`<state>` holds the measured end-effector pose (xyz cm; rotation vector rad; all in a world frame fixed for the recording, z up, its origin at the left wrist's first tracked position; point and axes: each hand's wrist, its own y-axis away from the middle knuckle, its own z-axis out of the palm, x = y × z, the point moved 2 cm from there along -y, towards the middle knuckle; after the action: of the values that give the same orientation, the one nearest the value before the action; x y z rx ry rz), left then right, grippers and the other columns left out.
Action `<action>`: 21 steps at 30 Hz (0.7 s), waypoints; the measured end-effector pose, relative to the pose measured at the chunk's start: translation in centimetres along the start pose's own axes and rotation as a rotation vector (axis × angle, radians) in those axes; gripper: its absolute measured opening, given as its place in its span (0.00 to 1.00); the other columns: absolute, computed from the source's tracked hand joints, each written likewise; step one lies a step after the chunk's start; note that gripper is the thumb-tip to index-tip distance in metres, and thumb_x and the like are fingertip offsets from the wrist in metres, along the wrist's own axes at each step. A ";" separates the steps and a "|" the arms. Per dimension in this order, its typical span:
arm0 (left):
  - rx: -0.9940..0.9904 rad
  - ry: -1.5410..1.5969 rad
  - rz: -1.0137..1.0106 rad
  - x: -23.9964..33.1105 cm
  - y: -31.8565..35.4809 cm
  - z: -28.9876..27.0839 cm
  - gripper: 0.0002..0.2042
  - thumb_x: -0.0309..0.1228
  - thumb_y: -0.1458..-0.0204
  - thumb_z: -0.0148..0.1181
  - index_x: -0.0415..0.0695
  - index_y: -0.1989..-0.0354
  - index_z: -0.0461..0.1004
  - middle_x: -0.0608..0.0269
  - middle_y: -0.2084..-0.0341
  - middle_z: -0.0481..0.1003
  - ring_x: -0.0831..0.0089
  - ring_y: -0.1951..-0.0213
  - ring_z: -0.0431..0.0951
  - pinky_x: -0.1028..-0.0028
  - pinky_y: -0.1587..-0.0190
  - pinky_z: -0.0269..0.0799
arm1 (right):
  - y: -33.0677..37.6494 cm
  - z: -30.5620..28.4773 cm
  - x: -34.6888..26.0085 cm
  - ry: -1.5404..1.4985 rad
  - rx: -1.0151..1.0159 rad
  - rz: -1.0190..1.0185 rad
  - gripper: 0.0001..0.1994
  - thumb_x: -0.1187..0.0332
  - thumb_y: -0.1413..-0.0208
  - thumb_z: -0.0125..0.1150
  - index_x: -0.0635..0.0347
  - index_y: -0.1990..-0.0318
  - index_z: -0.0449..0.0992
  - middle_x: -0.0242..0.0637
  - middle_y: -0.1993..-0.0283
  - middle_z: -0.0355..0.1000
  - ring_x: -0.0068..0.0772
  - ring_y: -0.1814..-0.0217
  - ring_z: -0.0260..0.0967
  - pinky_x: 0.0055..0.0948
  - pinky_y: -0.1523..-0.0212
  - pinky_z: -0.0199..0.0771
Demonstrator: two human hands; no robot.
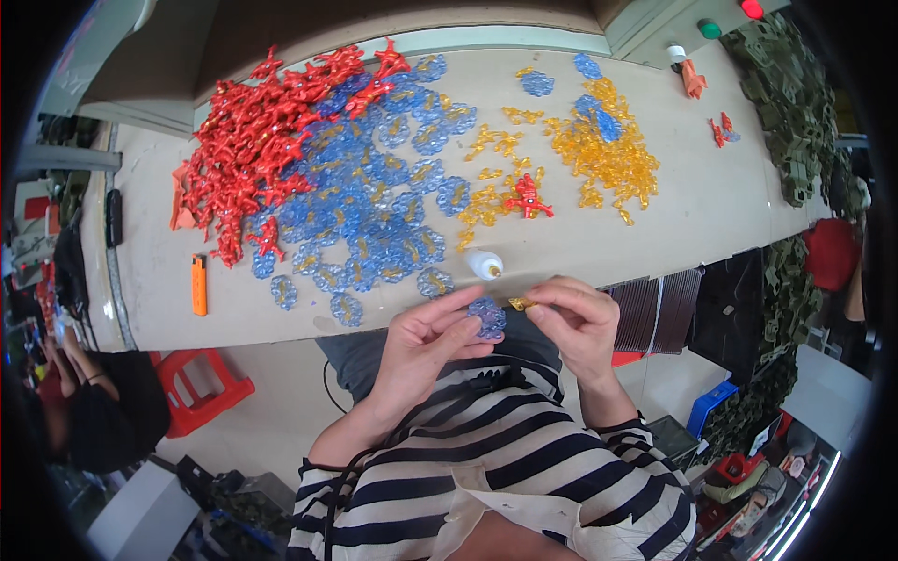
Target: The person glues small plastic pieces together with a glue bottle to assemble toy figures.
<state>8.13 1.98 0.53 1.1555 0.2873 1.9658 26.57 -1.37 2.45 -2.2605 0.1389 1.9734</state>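
Note:
My left hand (432, 338) grips a translucent blue, scallop-edged plastic piece (487, 318) between thumb and fingers, at the table's front edge. Close to its right, my right hand (572, 321) pinches a small translucent yellow plastic piece (520, 304); a narrow gap separates the two pieces. Just beyond them on the table stands a white squeeze bottle (484, 265) with a narrow tip. Many similar blue pieces (351, 210), several showing yellow inside, spread over the table to the left. Loose yellow pieces (608, 154) lie in a heap farther right.
A large pile of glossy red figures (257, 140) covers the back left, and one red figure (529, 198) sits among yellow pieces. An orange cutter (198, 285) lies at the left front. Below the table at left is a red stool (201, 388). Green bundled parts (776, 112) line the right edge.

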 end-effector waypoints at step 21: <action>0.001 0.059 0.078 -0.9 0.1 -0.3 0.16 0.22 0.45 0.52 0.36 0.47 0.67 0.57 0.57 0.74 0.76 0.58 0.75 0.74 0.53 0.75 | 0.8 2.7 -0.1 0.406 0.020 -0.431 0.14 0.82 0.67 0.68 0.63 0.67 0.80 0.37 0.70 0.73 0.31 0.73 0.68 0.25 0.74 0.67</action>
<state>8.05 1.32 -0.11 1.1255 0.2776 2.0705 23.80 -1.73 2.15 -2.3949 -0.2649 1.2883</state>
